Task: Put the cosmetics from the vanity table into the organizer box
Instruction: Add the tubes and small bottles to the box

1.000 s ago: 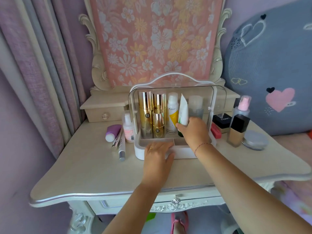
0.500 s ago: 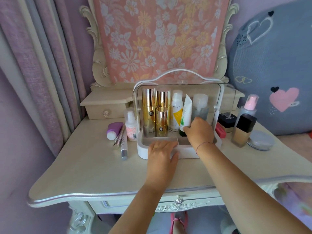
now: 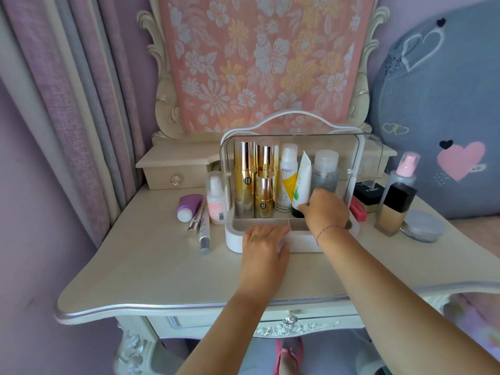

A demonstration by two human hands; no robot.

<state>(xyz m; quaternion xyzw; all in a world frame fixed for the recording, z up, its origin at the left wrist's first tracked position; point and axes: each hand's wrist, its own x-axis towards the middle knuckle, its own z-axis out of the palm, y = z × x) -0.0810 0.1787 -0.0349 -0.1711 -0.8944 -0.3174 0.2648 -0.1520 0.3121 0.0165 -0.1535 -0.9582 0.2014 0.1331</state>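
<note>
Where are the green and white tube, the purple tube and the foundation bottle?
green and white tube (image 3: 302, 182): head view, on its white body above the fingers.
purple tube (image 3: 189, 202): head view, on its purple body.
foundation bottle (image 3: 389, 216): head view, on its beige glass below the black cap.

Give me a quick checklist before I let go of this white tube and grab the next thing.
1. White tube inside the organizer box: ok, in the back row.
2. Tube standing upright: not ok, it tilts left toward the yellow spray bottle.
3. Right hand holding the tube's base: ok.
4. Left hand steadying the box front: ok.
5. Front compartments free: cannot tell, hands cover them.
6. Items left on table: not ok, foundation bottle and purple tube remain.
</note>
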